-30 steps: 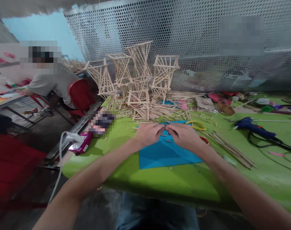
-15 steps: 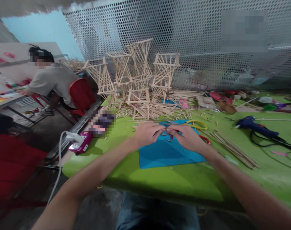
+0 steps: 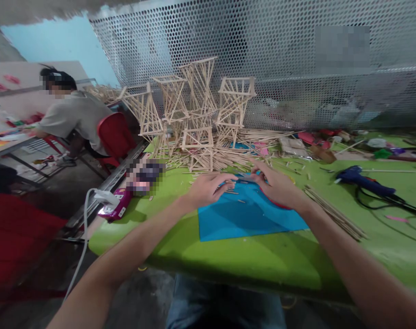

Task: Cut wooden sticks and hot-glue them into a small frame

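While working over blue sheet (image 3: 238,221) on green table (image 3: 228,262), holding L hand (image 3: 208,189) above sheet's far L part w/ thumb & fingers part-curled, slight gap btwn tips; can't tell if gripping anything small. Stretching R hand (image 3: 279,185) to scissors (image 3: 244,178) nr sheet's far edge, w/ fingers bent approx. at blades; can't tell if clamped on or just touching. Covering most of red handle (image 3: 282,207) w/ palm, leaving a strip visible below. Can see short stick bits (image 3: 241,201) on sheet, just this side of hands. Beyond, can see upright stick frames (image 3: 198,132) amid loose sticks (image 3: 228,157). Off to R, can see bundle of thin sticks (image 3: 334,213) & blue glue gun (image 3: 363,182). To L, can see purple power strip (image 3: 123,201) w/ white plug (image 3: 108,196); farther L, seated person (image 3: 71,114) on red chair (image 3: 117,135).
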`<state>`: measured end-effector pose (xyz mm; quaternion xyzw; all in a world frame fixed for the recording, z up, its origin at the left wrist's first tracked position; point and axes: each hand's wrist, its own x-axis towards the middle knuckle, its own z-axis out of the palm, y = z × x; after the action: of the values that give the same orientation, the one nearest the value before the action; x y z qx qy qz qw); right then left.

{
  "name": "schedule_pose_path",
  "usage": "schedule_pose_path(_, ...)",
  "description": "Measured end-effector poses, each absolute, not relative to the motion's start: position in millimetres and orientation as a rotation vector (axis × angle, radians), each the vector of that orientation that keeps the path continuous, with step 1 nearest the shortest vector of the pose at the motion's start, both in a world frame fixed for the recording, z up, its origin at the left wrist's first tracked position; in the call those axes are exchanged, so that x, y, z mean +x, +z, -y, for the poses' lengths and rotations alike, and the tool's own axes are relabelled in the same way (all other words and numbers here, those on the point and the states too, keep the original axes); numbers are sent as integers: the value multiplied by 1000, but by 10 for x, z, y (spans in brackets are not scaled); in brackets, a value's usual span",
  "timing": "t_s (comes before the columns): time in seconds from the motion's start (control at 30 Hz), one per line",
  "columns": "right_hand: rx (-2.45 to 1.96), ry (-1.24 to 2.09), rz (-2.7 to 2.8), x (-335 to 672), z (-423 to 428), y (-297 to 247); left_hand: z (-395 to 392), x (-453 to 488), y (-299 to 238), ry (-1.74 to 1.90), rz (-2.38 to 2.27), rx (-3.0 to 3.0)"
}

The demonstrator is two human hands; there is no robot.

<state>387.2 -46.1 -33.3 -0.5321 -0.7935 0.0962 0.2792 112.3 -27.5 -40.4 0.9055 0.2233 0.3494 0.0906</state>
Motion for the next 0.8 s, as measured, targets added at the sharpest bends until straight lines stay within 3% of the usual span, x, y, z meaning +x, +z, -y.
schedule_pose_path(0.2,-1644,171,2291,4430,285,-381,284,1144,-357,1042,-721,2480)
schedule_pose_path(0.47,-1683,639,2348,4714,190,-552,252,1175,-342,1152,-755,2010)
schedule_pose_path(0.67,-1736,305,2346,4699,147,-498,202,1169,-388,1221,-703,1791)
schedule_pose_path(0.8,-1797,447,2347,4730,126,-470,210,1165,-374,1221,-669,1802)
